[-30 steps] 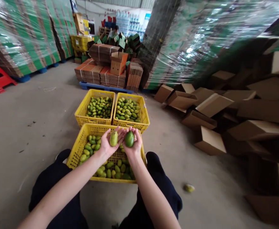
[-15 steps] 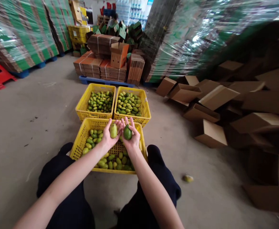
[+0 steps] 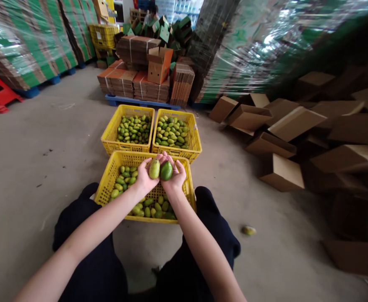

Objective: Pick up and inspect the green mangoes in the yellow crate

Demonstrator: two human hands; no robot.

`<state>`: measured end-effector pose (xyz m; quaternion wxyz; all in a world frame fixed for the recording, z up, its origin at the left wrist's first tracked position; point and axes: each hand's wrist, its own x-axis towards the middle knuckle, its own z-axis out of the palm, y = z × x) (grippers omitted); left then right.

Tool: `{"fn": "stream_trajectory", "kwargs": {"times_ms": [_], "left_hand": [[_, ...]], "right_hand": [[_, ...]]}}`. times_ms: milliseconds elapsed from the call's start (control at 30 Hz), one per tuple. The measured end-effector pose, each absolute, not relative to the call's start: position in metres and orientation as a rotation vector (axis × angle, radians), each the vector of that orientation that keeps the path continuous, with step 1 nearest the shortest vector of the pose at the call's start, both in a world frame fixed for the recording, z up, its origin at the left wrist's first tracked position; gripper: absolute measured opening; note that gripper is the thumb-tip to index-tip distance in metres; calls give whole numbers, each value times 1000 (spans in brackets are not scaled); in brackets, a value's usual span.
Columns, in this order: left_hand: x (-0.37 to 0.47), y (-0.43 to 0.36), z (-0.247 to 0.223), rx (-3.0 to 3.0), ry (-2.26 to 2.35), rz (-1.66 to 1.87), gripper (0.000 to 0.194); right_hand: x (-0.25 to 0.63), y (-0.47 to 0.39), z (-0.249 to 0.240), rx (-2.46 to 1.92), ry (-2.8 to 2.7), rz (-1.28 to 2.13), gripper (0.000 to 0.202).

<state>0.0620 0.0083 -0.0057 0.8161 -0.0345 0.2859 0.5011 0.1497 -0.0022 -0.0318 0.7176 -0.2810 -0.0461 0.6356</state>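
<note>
My left hand (image 3: 144, 179) is cupped palm up around a yellow-green mango (image 3: 154, 169). Right beside it, a darker green mango (image 3: 166, 170) rests in the palm of my right hand (image 3: 176, 180), whose fingers curve up round it. The hands meet at their inner edges, and the two fruits lie almost side by side. Both are held above a yellow plastic crate (image 3: 104, 181) between my knees. Green mangoes (image 3: 148, 208) line its left side and near edge; my hands and forearms hide part of the inside.
Behind stand two more yellow crates, the left one (image 3: 108, 133) and the right one (image 3: 195, 138), with many mangoes. A single mango (image 3: 248, 230) lies on the floor at right. Cardboard boxes (image 3: 281, 173) are heaped beyond it. Flattened cartons (image 3: 119, 82) sit on a blue pallet (image 3: 139, 102).
My hands have drawn together, bringing the two mangoes closer side by side. The view has shifted slightly, so the crates appear a little higher.
</note>
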Motion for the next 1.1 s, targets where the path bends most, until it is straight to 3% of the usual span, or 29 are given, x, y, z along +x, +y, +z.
{"fn": "stream_trajectory", "kwargs": {"times_ms": [433,600,800,900,967,1067,1100], "left_hand": [[53,11,-13,-59,627,1012,36],[13,16,-31,-21,793,1017,27],[-18,-42,-64,519,909,466,9],[-34,-99,-91,617,870,103,20],[-47,-117,-105,581,916,-25,16],[-65,-81,-88,549,979,69,15],[-70,-54,-70,513,1029,286,17]], "right_hand": [[148,3,-51,-677,44,1401,11],[156,14,-65,-702,88,1445,8],[168,18,-65,-790,-19,1556,15],[171,12,-59,-827,-112,1630,16],[173,9,-52,-857,-170,1665,16],[176,8,-42,-894,-237,1680,15],[176,8,-40,-902,-252,1680,15]]}}
